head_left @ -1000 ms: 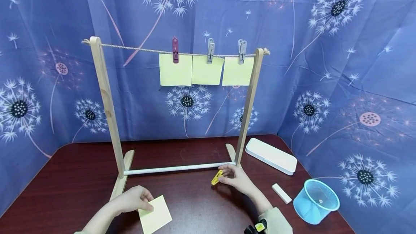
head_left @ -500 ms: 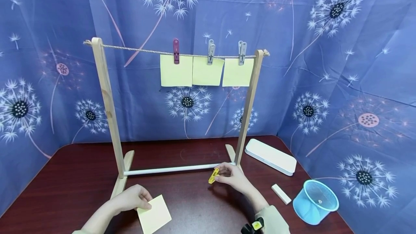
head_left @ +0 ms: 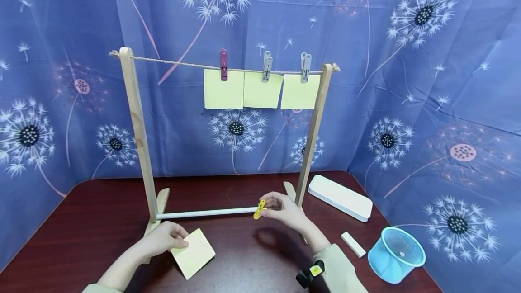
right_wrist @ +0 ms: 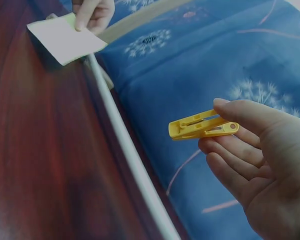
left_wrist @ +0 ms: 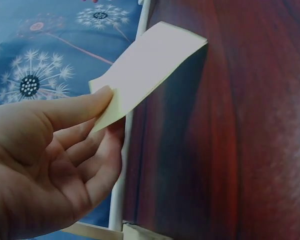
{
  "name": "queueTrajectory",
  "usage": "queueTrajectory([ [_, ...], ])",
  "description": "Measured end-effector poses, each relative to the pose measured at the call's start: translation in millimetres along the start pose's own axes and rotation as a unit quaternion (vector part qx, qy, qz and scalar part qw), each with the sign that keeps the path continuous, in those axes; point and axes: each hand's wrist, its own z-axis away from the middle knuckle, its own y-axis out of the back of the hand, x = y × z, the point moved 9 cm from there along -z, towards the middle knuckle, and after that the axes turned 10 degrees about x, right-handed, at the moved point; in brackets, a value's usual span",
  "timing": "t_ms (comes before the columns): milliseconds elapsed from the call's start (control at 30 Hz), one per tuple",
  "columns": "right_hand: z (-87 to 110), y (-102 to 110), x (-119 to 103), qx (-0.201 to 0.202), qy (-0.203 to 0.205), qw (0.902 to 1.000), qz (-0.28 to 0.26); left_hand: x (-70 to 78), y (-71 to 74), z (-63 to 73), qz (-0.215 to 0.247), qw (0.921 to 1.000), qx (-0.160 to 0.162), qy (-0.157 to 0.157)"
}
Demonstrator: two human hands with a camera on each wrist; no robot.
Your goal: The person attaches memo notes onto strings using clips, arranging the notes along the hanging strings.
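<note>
My left hand (head_left: 163, 239) pinches a yellow sticky note (head_left: 193, 254) by one edge, thumb on top. In the left wrist view the note (left_wrist: 150, 62) tilts above the table and seems to have more than one layer at its edge. A yellow clothespin (head_left: 259, 209) is pinched by its handle end between the thumb and fingers of my right hand (head_left: 285, 211). Three yellow notes hang side by side on a rope (head_left: 171, 62): the left one (head_left: 224, 92) under a dark red clothespin (head_left: 224, 65), the middle (head_left: 262, 93) and right (head_left: 300, 94) under grey clothespins (head_left: 266, 67).
Two wooden posts (head_left: 138, 130) carry the rope, with a white rod (head_left: 207, 213) joining them low down. To the right lie a white case (head_left: 340, 197) and a small white block (head_left: 353, 244). Near them stands a blue mesh cup (head_left: 384, 263). A patterned curtain hangs behind.
Both hands have risen from the table, moving away from me. The right hand has also shifted left with the yellow clothespin. The left hand still holds the note.
</note>
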Motion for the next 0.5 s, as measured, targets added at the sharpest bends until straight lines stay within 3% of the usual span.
queueTrajectory([
  [133, -8.3, -3.9, -18.6, -0.004, 0.023, 0.9997, 0.000, 5.4, 15.5, -5.0, -0.025, 0.9985, 0.048, -0.009],
  [300, -20.0, -9.4, -50.6, -0.010, 0.056, 0.9984, -0.005, 15.8, 41.2, -6.6, -0.064, 0.9853, 0.158, 0.006],
  [367, -26.7, -10.7, -67.7, -0.009, 0.072, 0.9973, 0.000, 23.3, 50.5, -5.8, -0.065, 0.9784, 0.196, 0.005],
  [500, -42.0, -11.2, -104.2, -0.001, 0.105, 0.9944, 0.012, 38.0, 66.1, -4.4, -0.034, 0.9699, 0.241, 0.005],
])
